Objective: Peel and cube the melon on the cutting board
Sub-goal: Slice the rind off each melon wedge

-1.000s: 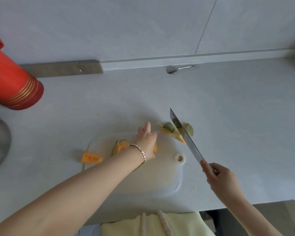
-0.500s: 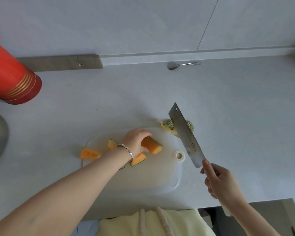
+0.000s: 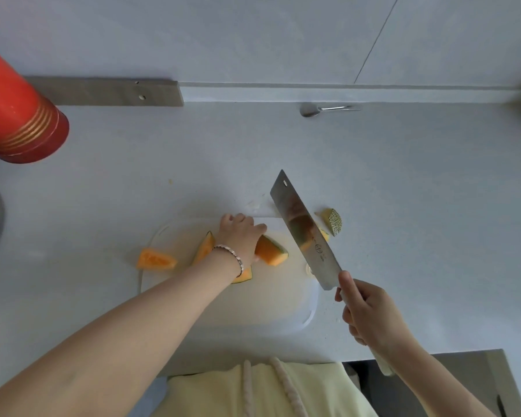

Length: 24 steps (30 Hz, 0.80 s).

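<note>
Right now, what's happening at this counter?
A person is cutting up melon on a white plastic cutting board. The left hand holds an orange melon wedge with green rind down on the board. The right hand grips the handle of a broad steel cleaver, its blade tilted over the board's right side, apparently clear of that wedge. More orange wedges lie near the left hand, and netted rind scraps sit on the grey counter beyond the blade.
</note>
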Available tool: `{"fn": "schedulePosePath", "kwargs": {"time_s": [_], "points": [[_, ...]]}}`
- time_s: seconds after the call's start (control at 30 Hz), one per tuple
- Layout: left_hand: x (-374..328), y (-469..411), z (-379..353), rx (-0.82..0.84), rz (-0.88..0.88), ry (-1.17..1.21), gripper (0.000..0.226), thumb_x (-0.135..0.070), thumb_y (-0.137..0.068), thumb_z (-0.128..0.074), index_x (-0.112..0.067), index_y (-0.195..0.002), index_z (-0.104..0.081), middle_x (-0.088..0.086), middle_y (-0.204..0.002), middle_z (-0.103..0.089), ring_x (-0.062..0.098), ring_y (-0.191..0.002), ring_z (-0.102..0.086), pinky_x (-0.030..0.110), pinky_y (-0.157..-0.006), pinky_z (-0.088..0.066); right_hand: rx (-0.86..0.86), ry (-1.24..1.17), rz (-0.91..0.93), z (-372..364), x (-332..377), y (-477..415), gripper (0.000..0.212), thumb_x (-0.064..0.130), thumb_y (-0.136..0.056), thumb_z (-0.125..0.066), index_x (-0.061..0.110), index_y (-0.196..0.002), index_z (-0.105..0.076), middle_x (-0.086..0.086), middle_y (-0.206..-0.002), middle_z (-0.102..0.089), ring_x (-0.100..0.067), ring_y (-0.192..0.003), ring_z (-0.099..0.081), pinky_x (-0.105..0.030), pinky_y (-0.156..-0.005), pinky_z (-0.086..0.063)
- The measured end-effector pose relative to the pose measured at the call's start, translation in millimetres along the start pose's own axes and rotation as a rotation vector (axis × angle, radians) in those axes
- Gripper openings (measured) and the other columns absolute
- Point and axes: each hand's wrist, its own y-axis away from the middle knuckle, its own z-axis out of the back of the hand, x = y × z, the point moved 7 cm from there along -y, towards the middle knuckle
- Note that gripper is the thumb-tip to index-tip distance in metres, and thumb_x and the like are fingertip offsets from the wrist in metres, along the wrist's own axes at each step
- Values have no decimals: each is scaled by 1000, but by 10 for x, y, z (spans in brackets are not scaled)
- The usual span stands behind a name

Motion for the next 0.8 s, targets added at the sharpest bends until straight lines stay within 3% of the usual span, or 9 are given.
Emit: {"fn": "schedulePosePath", "kwargs": {"time_s": [0.17, 0.3, 0.43, 0.67, 0.8], "points": [[-35, -17, 66, -32, -114, 8, 50, -37, -82, -61, -21, -126, -44, 4, -122, -50, 26, -110, -50, 35, -89, -39, -22, -55, -59, 121, -35, -23, 45, 45, -94, -40, 7, -70, -47, 6, -41, -31, -10, -34, -23, -19, -38, -21], [-11, 57, 54, -15, -74, 322, 48, -30, -79, -65, -16, -123, -51, 3, -122, -53, 26, -105, -55, 33, -83, -48, -13, -65, -73, 194, -85, -6, 44, 44, -93, -40, 6, -72, -47, 7, -40, -31, -9, -33, -22, -18, -35, -21], [60, 78, 38, -35, 32, 593, 42, -23, -72, -71, -13, -112, -62, 5, -115, -55, 25, -102, -57, 29, -85, -45, 27, -32, -57, 152, -68, -11, 44, 45, -92, -41, 8, -70, -48, 9, -36, -33, -7, -30, -24, -17, -34, -22], [107, 69, 100, -83, 93, 678, 42, -20, -70, -72, -15, -111, -62, 5, -111, -62, 25, -102, -58, 28, -86, -47, 31, 164, 50, 69, 33, -66, 49, 53, -88, -40, 11, -66, -53, 9, -39, -38, -4, -34, -31, -20, -44, -29], [111, 71, 109, -72, 97, 661, 44, -20, -71, -72, -15, -114, -61, 5, -113, -62, 26, -103, -58, 28, -85, -46, 12, 229, 80, 93, 108, -83, 60, 55, -86, -39, -1, -72, -53, 2, -50, -38, -11, -43, -32, -26, -49, -30]]}}
